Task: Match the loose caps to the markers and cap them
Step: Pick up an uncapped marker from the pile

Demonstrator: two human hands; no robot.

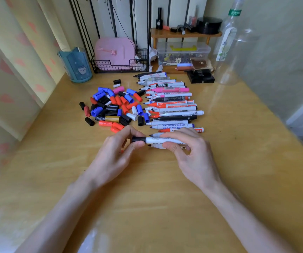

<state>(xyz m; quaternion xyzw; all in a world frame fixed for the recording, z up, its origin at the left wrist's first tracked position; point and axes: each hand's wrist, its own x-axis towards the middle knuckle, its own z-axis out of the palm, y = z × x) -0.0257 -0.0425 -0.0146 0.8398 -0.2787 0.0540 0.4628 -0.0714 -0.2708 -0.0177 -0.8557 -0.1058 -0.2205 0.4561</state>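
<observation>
A white marker (158, 140) lies level between my hands above the wooden table (165, 198). My right hand (189, 154) grips its barrel. My left hand (117, 152) pinches a black cap (138, 139) that sits on the marker's left end. Behind my hands lies a row of several uncapped markers (172, 108), tips to the left. Left of the row is a heap of loose caps (114, 106) in blue, red, black, white, pink and gold. Another marker is partly hidden under my right hand.
A blue cup (75, 65) stands at the back left. A black wire basket with a pink box (115, 53) sits behind the caps. A clear plastic box (183, 52), a small wooden shelf (185, 34) and clear bottles (231, 44) stand at the back right.
</observation>
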